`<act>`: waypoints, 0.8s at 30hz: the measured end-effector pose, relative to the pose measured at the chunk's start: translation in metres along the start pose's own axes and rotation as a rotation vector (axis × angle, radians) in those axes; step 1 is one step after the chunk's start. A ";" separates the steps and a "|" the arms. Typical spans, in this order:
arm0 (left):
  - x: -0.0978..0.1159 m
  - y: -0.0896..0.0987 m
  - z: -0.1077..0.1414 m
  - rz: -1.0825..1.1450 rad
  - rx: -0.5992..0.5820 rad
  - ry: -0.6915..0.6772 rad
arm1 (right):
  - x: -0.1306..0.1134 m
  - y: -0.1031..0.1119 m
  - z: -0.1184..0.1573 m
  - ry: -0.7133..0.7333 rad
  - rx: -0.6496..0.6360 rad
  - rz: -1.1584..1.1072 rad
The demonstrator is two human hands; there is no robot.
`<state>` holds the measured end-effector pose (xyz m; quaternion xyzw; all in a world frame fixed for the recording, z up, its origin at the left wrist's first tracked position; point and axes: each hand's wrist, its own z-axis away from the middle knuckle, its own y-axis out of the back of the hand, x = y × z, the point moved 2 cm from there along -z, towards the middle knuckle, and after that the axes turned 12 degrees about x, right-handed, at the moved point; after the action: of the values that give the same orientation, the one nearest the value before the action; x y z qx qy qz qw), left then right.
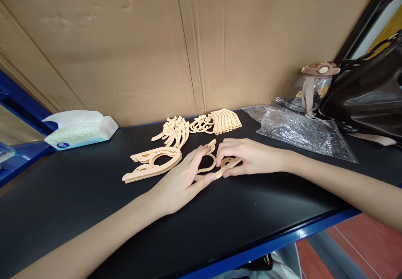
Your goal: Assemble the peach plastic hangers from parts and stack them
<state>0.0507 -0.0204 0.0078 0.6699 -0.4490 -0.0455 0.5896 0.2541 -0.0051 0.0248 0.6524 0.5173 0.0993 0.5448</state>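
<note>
Beige plastic hanger parts lie on the black table [220, 224]. Between my hands is a beige hanger [206, 168] with a curved hook. My left hand [182, 178] holds its left side, thumb along the near edge and fingers by the far arm. My right hand [245, 157] grips its right-hand arm between thumb and bent fingers. Left of my left hand, a stack of folded hangers [150, 168] lies flat. Behind my hands are a loose pile of curved arms [177, 130], several hooks [201, 124] and a neat row of arms [224, 120]. My hands partly cover the held hanger.
A tissue pack [81, 132] sits at the back left. Crumpled clear plastic [298, 130] lies at the right, before a bottle [314, 88] and a dark bag [370, 90]. Cardboard [125, 52] stands behind the table. A blue edge [282, 237] runs along the front.
</note>
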 end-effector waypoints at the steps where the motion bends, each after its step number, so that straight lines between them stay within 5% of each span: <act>1: 0.000 0.001 0.000 -0.011 0.011 -0.015 | 0.004 0.002 0.000 0.004 0.016 0.028; 11: -0.010 -0.003 -0.001 0.022 0.141 -0.118 | 0.024 0.009 -0.001 -0.089 0.011 0.035; 24: -0.004 -0.001 -0.003 -0.077 0.137 -0.183 | 0.023 0.017 0.000 -0.018 -0.066 0.042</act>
<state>0.0508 -0.0156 0.0061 0.7182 -0.4772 -0.0983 0.4968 0.2742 0.0152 0.0282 0.6457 0.4950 0.1220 0.5685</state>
